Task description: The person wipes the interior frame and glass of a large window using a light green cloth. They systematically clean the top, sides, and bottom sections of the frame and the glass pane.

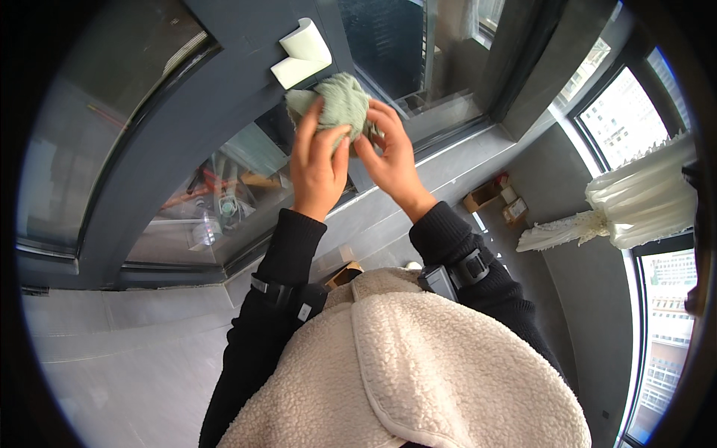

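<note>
A bunched-up pale green cloth (343, 101) is held up in front of the dark grey window frame, between both my hands. My left hand (319, 160) grips its left and lower side, fingers curled into the folds. From the right, my right hand (390, 158) closes on the same cloth with fingers and thumb. Just above the cloth, a white bent piece like a corner cover or handle (305, 54) is fixed on the dark frame (254, 75). Whether the cloth touches the frame, I cannot tell.
Glass panes stand left and right of the frame; tools and a clear bottle (204, 225) show behind the lower pane. Cardboard boxes (482, 196) lie on the floor at right. A tied white curtain (635, 198) hangs by the right windows. A grey sill (463, 155) runs below the glass.
</note>
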Available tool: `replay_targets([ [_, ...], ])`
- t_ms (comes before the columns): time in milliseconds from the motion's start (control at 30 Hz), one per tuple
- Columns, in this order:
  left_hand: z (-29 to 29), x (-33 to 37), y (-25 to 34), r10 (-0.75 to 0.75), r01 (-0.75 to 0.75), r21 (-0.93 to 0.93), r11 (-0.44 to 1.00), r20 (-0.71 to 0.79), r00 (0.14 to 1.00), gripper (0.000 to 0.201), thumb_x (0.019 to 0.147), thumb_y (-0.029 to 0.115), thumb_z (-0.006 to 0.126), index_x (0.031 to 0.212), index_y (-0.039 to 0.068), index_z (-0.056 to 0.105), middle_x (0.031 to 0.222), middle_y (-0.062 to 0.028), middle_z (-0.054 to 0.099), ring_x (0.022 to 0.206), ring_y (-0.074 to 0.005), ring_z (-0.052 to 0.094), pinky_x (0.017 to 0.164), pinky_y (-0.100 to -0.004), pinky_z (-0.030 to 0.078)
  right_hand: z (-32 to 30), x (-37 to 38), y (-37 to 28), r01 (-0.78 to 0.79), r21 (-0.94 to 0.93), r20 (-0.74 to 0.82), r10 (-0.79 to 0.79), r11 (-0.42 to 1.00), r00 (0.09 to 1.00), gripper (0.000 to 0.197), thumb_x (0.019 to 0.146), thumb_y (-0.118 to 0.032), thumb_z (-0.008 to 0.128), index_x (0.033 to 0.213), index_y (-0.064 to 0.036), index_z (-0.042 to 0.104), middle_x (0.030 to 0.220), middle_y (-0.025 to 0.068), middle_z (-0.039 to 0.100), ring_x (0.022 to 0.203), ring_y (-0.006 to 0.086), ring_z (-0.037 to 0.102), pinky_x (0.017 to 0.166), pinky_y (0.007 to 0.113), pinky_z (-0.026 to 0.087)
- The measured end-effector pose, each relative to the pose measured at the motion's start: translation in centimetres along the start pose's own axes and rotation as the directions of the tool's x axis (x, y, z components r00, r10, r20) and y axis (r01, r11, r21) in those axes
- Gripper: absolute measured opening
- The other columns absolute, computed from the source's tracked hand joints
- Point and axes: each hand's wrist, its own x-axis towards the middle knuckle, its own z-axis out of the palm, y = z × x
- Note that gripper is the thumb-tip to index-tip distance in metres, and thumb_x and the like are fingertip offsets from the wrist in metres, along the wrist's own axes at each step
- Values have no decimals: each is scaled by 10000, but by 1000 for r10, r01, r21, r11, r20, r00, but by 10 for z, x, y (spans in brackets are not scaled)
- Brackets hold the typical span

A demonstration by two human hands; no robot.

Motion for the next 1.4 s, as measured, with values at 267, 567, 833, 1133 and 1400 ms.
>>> replay_targets([
  [267, 44, -84, -31, -39, -44, 170, 985, 457, 888, 555, 804, 87, 699, 1321, 235, 562, 1479, -89, 441, 1244, -328, 510, 1016, -474, 432, -26, -54, 71, -376, -46, 106, 379, 926, 919, 523, 845, -33, 570, 1358, -15, 472, 1452, 201, 397, 1335, 358, 418, 1053, 403, 405],
  [567, 62, -137, -31, -277, 92, 275, 957, 771, 573, 597, 758, 62, 695, 1321, 222, 575, 1497, -4, 430, 1272, -236, 494, 1058, -421, 407, -56, -99, 153, -588, -20, 285, 568, 809, 772, 557, 834, -120, 621, 1360, -11, 478, 1371, 229, 501, 1294, 383, 456, 1093, 405, 354],
  [833, 74, -153, -24, -403, 192, 358, 914, 859, 316, 574, 784, 101, 696, 1339, 152, 559, 1549, -69, 341, 1349, -293, 403, 1148, -475, 293, -58, -131, 223, -707, -195, 375, 718, 680, 586, 512, 823, -162, 640, 1305, -27, 530, 1307, 219, 563, 1227, 367, 533, 1020, 406, 427],
  [1133, 72, -117, 10, -548, 536, 287, 794, 719, 427, 522, 801, 43, 654, 1316, 101, 585, 1526, -168, 368, 1304, -376, 456, 1055, -446, 403, -57, -107, 174, -844, 144, 444, 728, 517, 522, 511, 853, -170, 619, 1325, -13, 503, 1156, 195, 638, 1053, 311, 631, 903, 381, 490],
  [1400, 70, -71, 43, -190, 66, 362, 930, 317, 929, 326, 845, 120, 665, 1167, 67, 686, 1435, -260, 437, 1226, -445, 502, 1011, -504, 408, -45, -64, 83, -212, 80, 220, 190, 974, 957, 531, 859, -157, 571, 1340, 21, 431, 1315, 268, 457, 1195, 447, 483, 1008, 453, 414],
])
